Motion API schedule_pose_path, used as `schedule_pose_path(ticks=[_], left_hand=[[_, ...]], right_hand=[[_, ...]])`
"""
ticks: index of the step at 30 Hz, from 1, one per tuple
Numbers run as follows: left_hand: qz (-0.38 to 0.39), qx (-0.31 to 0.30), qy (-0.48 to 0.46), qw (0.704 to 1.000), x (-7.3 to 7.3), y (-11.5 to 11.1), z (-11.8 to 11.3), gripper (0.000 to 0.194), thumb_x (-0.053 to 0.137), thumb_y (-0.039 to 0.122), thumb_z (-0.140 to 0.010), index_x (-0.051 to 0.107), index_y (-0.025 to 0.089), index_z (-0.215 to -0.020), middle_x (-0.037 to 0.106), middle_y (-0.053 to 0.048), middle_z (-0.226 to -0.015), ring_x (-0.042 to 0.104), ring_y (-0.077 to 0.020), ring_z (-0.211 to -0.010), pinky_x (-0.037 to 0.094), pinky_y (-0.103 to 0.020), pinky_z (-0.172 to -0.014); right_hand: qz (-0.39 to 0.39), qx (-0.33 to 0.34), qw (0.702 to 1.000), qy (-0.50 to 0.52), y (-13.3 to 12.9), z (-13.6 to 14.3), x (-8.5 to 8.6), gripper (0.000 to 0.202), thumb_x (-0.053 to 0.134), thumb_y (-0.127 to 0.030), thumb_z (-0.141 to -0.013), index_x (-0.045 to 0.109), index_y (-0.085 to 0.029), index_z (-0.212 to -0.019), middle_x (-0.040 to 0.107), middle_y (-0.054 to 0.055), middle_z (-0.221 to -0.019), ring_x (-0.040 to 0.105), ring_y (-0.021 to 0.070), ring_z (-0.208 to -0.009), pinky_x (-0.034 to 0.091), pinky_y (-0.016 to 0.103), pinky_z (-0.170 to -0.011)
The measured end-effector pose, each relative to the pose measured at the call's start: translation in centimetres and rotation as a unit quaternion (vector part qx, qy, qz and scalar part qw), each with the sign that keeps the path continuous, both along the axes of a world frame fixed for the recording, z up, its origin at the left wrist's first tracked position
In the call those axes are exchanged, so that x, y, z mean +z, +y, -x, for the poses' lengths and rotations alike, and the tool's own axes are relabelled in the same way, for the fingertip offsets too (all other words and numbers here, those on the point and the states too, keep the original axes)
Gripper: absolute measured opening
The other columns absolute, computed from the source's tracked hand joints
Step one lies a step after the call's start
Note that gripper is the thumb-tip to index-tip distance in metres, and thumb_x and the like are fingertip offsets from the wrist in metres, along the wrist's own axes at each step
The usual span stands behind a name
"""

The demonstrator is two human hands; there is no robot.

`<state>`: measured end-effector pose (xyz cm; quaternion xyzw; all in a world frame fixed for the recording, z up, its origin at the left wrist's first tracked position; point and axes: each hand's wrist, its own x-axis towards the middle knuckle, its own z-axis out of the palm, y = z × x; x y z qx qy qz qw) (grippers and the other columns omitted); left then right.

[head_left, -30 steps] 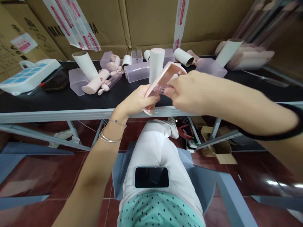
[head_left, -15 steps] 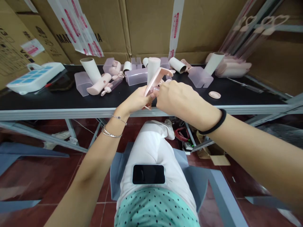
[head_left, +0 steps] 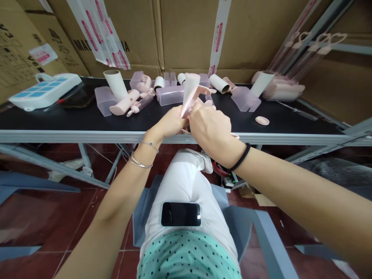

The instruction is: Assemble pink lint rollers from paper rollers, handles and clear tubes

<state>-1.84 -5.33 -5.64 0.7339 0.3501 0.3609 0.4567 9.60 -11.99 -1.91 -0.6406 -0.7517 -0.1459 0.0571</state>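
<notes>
The left hand [head_left: 173, 121] is pinching a pink piece [head_left: 190, 101], which is sitting between both hands. The right hand [head_left: 212, 126] is curling beside it; its fingertips are hiding, so I cannot tell what they are pinching. If the hands are pushing too hard, the piece might be slipping or bumping the round white tube [head_left: 192, 80] standing behind them. The piece is looking smooth, hard and bent, maybe plastic.

My worktop [head_left: 162, 123] is black, with a metal edge [head_left: 87, 137]. On it are a white case [head_left: 45, 93] with blue squares, a long lilac box [head_left: 171, 97], white tubes [head_left: 217, 83], pale pink parts [head_left: 124, 104] and, to the right, a small pink disc [head_left: 262, 121].
</notes>
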Motion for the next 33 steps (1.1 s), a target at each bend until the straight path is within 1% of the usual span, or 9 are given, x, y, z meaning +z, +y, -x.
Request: schedule_pose_path(ticks=[3,6,8,14,19,21,26,29,33], left_hand=[[-0.005,-0.011,-0.003,1.000,0.2,-0.1,0.0,0.015,0.058,0.011,-0.071,0.056,0.015,-0.085,0.051,0.005,-0.057,0.045,-0.0068,-0.046,0.037,-0.016,-0.042],[-0.014,-0.001,0.004,1.000,0.2,0.0,0.1,0.014,0.057,0.009,-0.070,0.055,0.015,-0.083,0.052,0.005,-0.058,0.046,-0.0068,-0.046,0.037,-0.015,-0.041],[-0.009,0.008,0.005,1.000,0.2,0.0,0.1,0.013,0.057,0.007,-0.069,0.053,0.015,-0.079,0.050,0.005,-0.056,0.044,-0.0060,-0.043,0.035,-0.015,-0.039],[0.003,-0.009,-0.012,1.000,-0.1,0.2,0.1,0.017,0.052,0.001,-0.067,0.050,0.015,-0.077,0.048,0.007,-0.053,0.041,-0.0045,-0.038,0.032,-0.014,-0.037],[-0.013,-0.003,-0.001,1.000,-0.1,0.1,0.1,0.018,0.051,0.000,-0.067,0.050,0.015,-0.077,0.047,0.008,-0.052,0.038,-0.0035,-0.038,0.033,-0.015,-0.038],[-0.014,-0.002,-0.010,1.000,-0.1,0.1,0.1,0.019,0.050,0.000,-0.066,0.050,0.015,-0.077,0.047,0.008,-0.053,0.039,-0.0041,-0.040,0.034,-0.015,-0.039],[-0.026,0.010,-0.026,0.999,-0.1,0.1,0.1,0.021,0.053,-0.002,-0.065,0.054,0.013,-0.079,0.054,0.004,-0.060,0.046,-0.0058,-0.046,0.037,-0.015,-0.042],[-0.017,0.004,-0.026,1.000,0.0,0.2,0.2,0.022,0.054,-0.001,-0.067,0.056,0.012,-0.084,0.054,0.005,-0.058,0.046,-0.0057,-0.045,0.037,-0.015,-0.042],[0.016,0.020,-0.048,0.999,0.0,0.2,0.2,0.023,0.053,-0.004,-0.063,0.053,0.013,-0.078,0.052,0.006,-0.051,0.044,-0.0056,-0.038,0.032,-0.015,-0.037]], right_hand=[[-0.052,-0.044,0.996,-0.050,0.0,0.2,-0.7,0.045,0.022,0.001,-0.086,0.059,0.000,-0.111,0.067,0.025,-0.097,0.068,0.0250,-0.079,0.045,0.028,-0.054],[-0.082,-0.028,0.992,-0.090,0.1,0.1,-1.2,0.052,0.014,0.004,-0.084,0.058,0.002,-0.112,0.067,0.025,-0.095,0.068,0.0267,-0.075,0.045,0.031,-0.052],[-0.086,-0.025,0.992,-0.087,0.2,0.0,-1.1,0.050,0.015,0.003,-0.086,0.058,0.001,-0.111,0.067,0.025,-0.096,0.068,0.0265,-0.076,0.045,0.030,-0.054],[0.008,-0.012,1.000,-0.023,0.3,-0.2,0.6,0.033,0.036,-0.011,-0.090,0.062,-0.004,-0.111,0.068,0.021,-0.101,0.067,0.0227,-0.083,0.044,0.026,-0.058],[0.039,0.058,0.996,-0.062,0.3,-0.5,1.5,0.034,0.036,-0.012,-0.092,0.067,-0.008,-0.104,0.067,0.019,-0.110,0.066,0.0234,-0.091,0.045,0.027,-0.064],[0.028,0.062,0.995,-0.068,0.4,-0.4,1.0,0.033,0.036,-0.014,-0.093,0.067,-0.007,-0.102,0.068,0.019,-0.105,0.066,0.0240,-0.091,0.045,0.027,-0.065],[-0.083,-0.035,0.994,-0.067,0.9,0.2,-1.1,0.039,0.023,-0.004,-0.092,0.059,-0.002,-0.108,0.067,0.022,-0.097,0.068,0.0233,-0.081,0.043,0.026,-0.056],[-0.091,-0.030,0.990,-0.103,1.0,0.1,-1.5,0.047,0.015,0.002,-0.088,0.056,-0.001,-0.109,0.066,0.024,-0.098,0.068,0.0252,-0.081,0.041,0.028,-0.055],[-0.088,0.005,0.990,-0.110,1.1,-0.5,-1.2,0.044,0.013,-0.001,-0.090,0.053,-0.003,-0.109,0.064,0.023,-0.098,0.066,0.0285,-0.084,0.041,0.031,-0.058]])
